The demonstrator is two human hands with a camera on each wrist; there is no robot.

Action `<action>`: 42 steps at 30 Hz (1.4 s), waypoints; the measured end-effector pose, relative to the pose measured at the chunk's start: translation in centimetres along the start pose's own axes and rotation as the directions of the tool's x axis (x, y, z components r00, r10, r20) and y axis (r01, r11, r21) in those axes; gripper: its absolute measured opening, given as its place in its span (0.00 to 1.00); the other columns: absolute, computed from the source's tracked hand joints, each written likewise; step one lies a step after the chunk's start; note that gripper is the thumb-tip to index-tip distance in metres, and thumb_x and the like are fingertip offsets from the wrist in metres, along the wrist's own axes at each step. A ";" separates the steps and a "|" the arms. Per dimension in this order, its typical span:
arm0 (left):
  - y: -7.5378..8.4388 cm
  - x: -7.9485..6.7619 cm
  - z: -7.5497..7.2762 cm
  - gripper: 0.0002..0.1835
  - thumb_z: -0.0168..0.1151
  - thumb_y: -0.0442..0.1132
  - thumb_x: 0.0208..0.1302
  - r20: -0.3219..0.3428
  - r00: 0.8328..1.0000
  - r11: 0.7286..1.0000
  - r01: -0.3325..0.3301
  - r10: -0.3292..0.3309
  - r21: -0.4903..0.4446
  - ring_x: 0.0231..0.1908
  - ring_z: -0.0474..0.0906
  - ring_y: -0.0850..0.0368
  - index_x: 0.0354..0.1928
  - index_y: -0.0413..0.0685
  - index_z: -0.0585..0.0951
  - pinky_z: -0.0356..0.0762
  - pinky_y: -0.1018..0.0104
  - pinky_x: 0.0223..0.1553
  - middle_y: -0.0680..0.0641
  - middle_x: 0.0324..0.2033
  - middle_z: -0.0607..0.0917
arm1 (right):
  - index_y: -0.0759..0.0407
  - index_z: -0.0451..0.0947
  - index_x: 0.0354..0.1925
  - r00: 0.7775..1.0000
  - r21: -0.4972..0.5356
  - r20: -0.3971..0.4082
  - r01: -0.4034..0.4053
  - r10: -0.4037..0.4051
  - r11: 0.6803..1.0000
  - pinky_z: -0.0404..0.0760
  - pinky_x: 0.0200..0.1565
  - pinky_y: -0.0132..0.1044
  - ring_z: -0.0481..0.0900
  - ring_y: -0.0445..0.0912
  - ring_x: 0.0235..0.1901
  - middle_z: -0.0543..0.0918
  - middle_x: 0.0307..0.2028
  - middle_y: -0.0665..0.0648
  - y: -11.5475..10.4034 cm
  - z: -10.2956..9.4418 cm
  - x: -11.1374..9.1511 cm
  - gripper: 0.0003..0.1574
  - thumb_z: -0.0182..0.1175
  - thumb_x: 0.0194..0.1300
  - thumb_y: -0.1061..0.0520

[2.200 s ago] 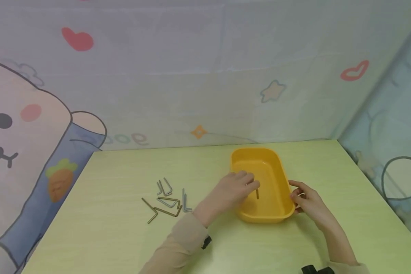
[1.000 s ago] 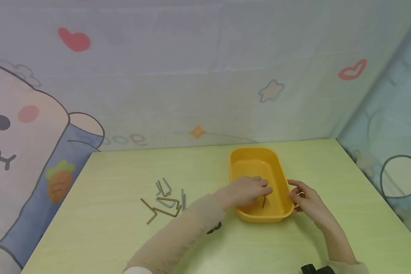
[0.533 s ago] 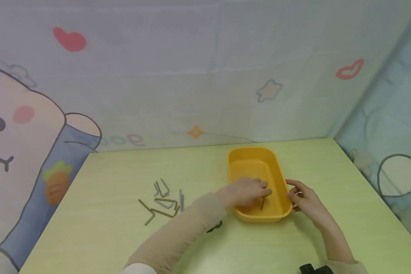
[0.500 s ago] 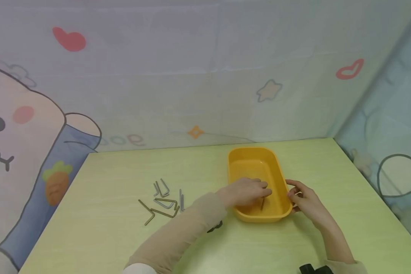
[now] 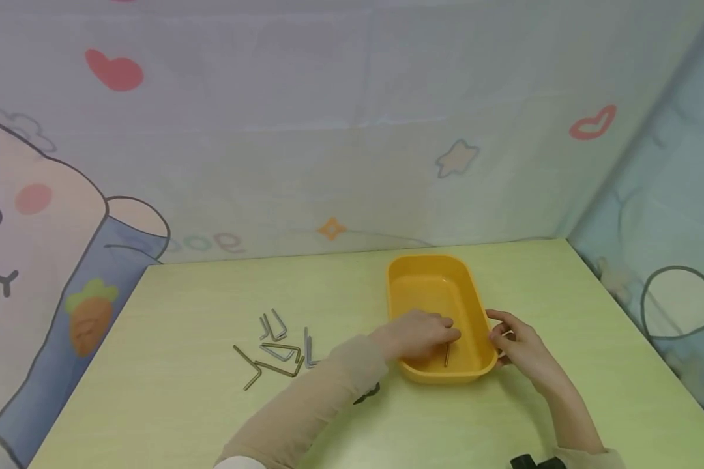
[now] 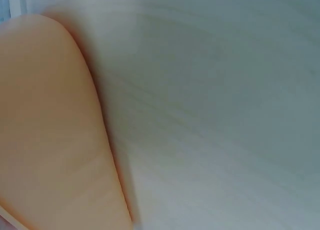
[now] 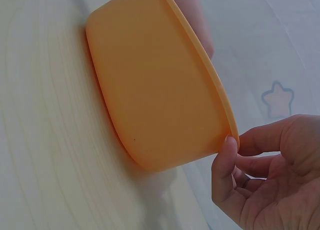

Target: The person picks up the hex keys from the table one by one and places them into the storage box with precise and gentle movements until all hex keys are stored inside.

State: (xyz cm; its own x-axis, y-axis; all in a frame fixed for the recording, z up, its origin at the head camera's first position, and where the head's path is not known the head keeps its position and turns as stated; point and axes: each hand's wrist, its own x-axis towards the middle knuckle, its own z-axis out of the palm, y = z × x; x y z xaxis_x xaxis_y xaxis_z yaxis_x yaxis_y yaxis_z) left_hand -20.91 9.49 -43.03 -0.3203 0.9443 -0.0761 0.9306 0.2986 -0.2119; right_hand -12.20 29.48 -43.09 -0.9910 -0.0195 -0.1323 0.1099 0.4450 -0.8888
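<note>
A yellow plastic tray (image 5: 431,286) stands on the table. Reaching over its left side, my left hand (image 5: 418,333) pinches a brass-coloured Allen key (image 5: 447,355) low inside the tray; the key's upper part is hidden by the fingers. My right hand (image 5: 523,350) grips the tray's right rim between thumb and fingers, seen closely in the right wrist view against the tray's outer wall (image 7: 150,79). Left of the tray lie several loose L-shaped Allen keys, among them a brass-coloured one (image 5: 252,371) and a silver one (image 5: 307,348).
The pale green-yellow table (image 5: 170,391) meets a printed cloth backdrop (image 5: 258,130) along its far edge. More printed cloth (image 5: 674,215) hangs on the right. My left sleeve (image 5: 311,404) crosses the front of the table beside the loose keys.
From the middle of the tray, my left hand has moved nearer and lower with the Allen key, then stayed almost still. My right hand keeps its grip on the rim. The head view has shifted slightly.
</note>
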 end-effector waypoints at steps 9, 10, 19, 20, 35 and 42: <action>0.2 0.2 0.1 0.08 0.50 0.41 0.72 0.004 1.000 0.998 0.030 -0.030 -0.048 0.33 0.73 0.63 0.47 0.59 0.76 0.71 0.74 0.33 0.57 0.35 0.76 | 0.70 0.55 0.68 1.000 0.001 0.004 0.001 -0.001 1.000 0.81 0.30 0.32 0.71 0.41 0.31 0.69 0.40 0.60 0.0 0.0 -0.2 0.30 0.47 0.72 0.62; 0.2 0.2 0.1 0.07 0.50 0.42 0.72 0.001 0.999 0.998 0.032 -0.032 -0.055 0.32 0.72 0.63 0.46 0.59 0.76 0.70 0.74 0.32 0.56 0.35 0.75 | 0.70 0.55 0.68 1.000 0.001 0.005 0.002 -0.002 1.000 0.81 0.30 0.32 0.71 0.41 0.31 0.69 0.40 0.60 -0.1 0.0 -0.2 0.30 0.47 0.72 0.62; 0.2 0.0 -0.3 0.05 0.54 0.44 0.70 -0.029 0.999 0.996 0.038 -0.040 -0.075 0.32 0.71 0.62 0.43 0.57 0.76 0.68 0.74 0.30 0.56 0.34 0.75 | 0.69 0.55 0.68 1.000 -0.008 0.008 0.004 -0.004 1.000 0.81 0.30 0.32 0.72 0.41 0.32 0.69 0.40 0.60 -0.2 0.0 -0.2 0.30 0.46 0.72 0.62; 0.2 0.0 -0.4 0.05 0.55 0.45 0.69 -0.030 0.999 0.996 0.040 -0.042 -0.075 0.32 0.72 0.62 0.44 0.57 0.76 0.68 0.74 0.31 0.56 0.34 0.75 | 0.69 0.55 0.68 1.000 -0.007 0.009 0.006 -0.006 1.000 0.81 0.30 0.32 0.71 0.41 0.31 0.69 0.40 0.60 -0.2 0.0 -0.2 0.30 0.46 0.72 0.62; 0.1 -2.1 -1.9 0.10 0.56 0.50 0.68 -0.111 0.991 0.997 0.070 -0.074 -0.037 0.36 0.75 0.62 0.46 0.57 0.79 0.73 0.73 0.34 0.57 0.36 0.78 | 0.69 0.55 0.68 1.000 -0.009 0.008 -0.003 0.003 1.000 0.81 0.31 0.32 0.71 0.41 0.32 0.69 0.40 0.61 -0.6 -0.1 -0.2 0.30 0.46 0.72 0.62; 0.2 -3.4 -2.2 0.10 0.53 0.42 0.69 -0.147 0.984 0.994 0.106 -0.100 0.028 0.38 0.77 0.63 0.48 0.59 0.80 0.74 0.74 0.34 0.59 0.39 0.80 | 0.69 0.56 0.68 1.000 -0.016 -0.004 0.000 0.000 1.000 0.81 0.31 0.33 0.72 0.42 0.32 0.68 0.41 0.61 -0.5 0.0 -0.2 0.29 0.46 0.72 0.62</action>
State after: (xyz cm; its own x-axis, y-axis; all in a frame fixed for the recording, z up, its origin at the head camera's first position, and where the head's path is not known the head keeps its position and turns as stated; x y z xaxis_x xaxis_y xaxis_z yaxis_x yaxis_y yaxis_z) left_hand -19.27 6.65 -40.65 -0.3825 0.9196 0.0899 0.8863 0.3927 -0.2455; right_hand -12.06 29.24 -42.59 -0.9913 -0.0155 -0.1308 0.1091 0.4597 -0.8814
